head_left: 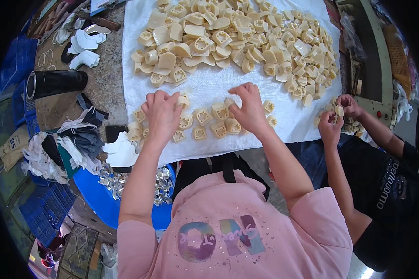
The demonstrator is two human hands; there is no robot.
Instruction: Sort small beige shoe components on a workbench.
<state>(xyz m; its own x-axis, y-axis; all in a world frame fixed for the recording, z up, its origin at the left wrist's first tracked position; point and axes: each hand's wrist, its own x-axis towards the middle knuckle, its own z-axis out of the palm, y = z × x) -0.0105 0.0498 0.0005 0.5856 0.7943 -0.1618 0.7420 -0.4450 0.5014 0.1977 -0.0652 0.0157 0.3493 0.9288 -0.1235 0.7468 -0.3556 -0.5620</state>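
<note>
On a white woven sheet [200,88], several small cream plastic pieces [202,116] with rounded ends and holed hollow faces are set in loose rows in front of me. My left hand [161,114] is at the left part of these rows, fingers bent and drawn together, with a cream plastic piece [184,101] at its thumb and fingertip. Over the right part, my right hand [250,109] hovers with thumb and forefinger spread apart. Pieces lie just beneath its thumb, and its palm side is partly hidden.
Beyond the rows spreads a large heap of similar pieces [233,37]. At the right, a co-worker's hands [340,114] hold a small cream piece. A black cylinder [58,84], gloves [81,139] and white curved parts [86,44] lie left. A blue tub [95,197] holds shiny metal parts.
</note>
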